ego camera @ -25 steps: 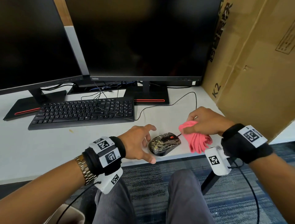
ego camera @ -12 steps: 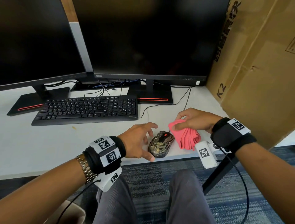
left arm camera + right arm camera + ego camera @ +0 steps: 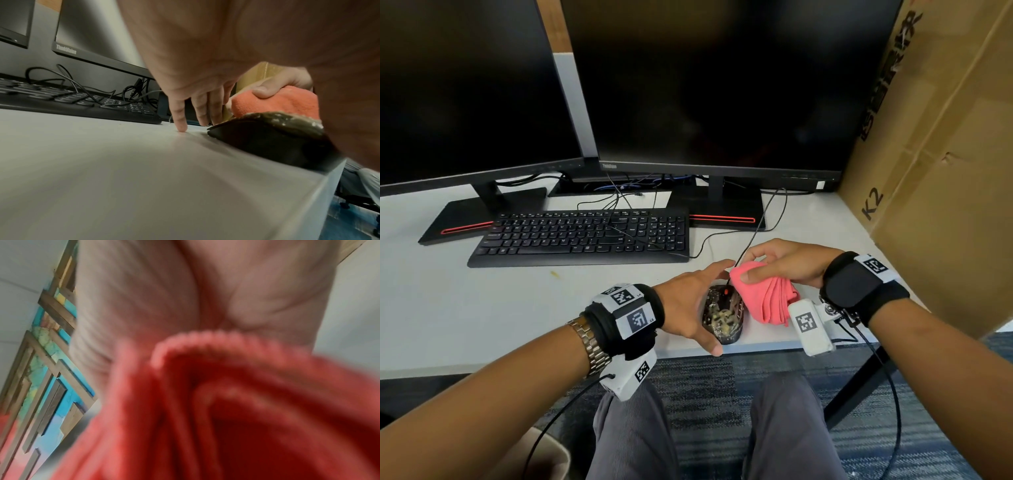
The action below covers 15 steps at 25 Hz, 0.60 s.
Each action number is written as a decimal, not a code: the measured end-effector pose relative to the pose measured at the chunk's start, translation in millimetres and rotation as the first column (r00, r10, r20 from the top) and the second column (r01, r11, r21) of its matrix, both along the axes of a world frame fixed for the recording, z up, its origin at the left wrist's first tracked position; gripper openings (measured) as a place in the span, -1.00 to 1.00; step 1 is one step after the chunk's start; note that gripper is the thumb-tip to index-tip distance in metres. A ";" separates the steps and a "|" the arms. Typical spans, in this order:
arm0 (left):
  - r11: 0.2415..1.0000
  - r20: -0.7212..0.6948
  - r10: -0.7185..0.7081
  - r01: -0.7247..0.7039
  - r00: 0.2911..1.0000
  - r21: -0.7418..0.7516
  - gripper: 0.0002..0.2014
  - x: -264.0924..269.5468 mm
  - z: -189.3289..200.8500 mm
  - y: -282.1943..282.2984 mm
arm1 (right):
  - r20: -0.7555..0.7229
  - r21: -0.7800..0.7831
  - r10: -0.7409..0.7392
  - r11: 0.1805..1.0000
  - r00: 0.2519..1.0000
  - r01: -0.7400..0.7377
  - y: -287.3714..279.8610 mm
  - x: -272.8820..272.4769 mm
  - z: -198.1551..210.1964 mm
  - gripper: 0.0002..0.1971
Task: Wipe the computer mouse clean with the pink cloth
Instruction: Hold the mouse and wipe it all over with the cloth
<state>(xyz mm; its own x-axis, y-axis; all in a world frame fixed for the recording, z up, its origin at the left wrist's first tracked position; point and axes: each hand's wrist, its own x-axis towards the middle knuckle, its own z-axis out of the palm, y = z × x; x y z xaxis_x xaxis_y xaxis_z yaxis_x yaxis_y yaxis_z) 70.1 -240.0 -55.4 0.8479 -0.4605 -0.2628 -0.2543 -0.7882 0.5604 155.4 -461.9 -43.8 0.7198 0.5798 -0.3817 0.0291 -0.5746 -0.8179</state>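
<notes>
A black computer mouse (image 3: 722,313), smeared with beige grime, lies near the front edge of the white desk (image 3: 482,308). My left hand (image 3: 688,301) clasps it from the left, thumb at its near end and fingers (image 3: 180,113) reaching down at its far end. One fingertip touches the desk. My right hand (image 3: 784,263) grips the bunched pink cloth (image 3: 767,298), thumb on top. The cloth (image 3: 277,104) rests against the top right of the mouse (image 3: 267,134). In the right wrist view the cloth (image 3: 226,402) fills the frame below my palm (image 3: 185,288).
A black keyboard (image 3: 585,236) lies behind the hands, with two dark monitors (image 3: 722,85) and loose cables (image 3: 619,195) further back. The mouse cable (image 3: 756,233) runs to the monitor stand. A large cardboard box (image 3: 945,171) walls off the right side. My knees are under the desk edge.
My right hand has carried the cloth left until it touches the mouse. My left hand has closed in round the mouse, which has turned to point away from me.
</notes>
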 end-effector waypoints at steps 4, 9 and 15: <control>1.000 -0.025 -0.015 0.015 1.000 0.007 0.35 3.4 1.9 -0.3 | 0.084 -0.029 -0.027 0.999 0.996 0.029 -5.8 2.6 9.7 -0.69; 0.999 -0.049 -0.033 0.035 0.998 0.038 0.32 7.3 5.3 -3.9 | 0.288 -0.218 0.017 0.975 0.957 0.049 -15.5 5.1 15.7 -0.74; 0.997 -0.032 -0.058 0.059 0.998 0.044 0.33 11.4 6.1 -12.9 | 0.288 -0.238 0.084 0.971 0.954 -0.014 -12.0 10.0 8.4 -0.70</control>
<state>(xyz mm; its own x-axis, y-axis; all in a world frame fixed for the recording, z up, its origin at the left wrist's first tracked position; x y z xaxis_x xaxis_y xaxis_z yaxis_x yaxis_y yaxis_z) 81.5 -252.9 -49.3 0.8109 -0.4964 -0.3097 -0.2840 -0.7967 0.5334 165.4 -473.9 -35.4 0.7928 0.5388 -0.2847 0.2809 -0.7377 -0.6140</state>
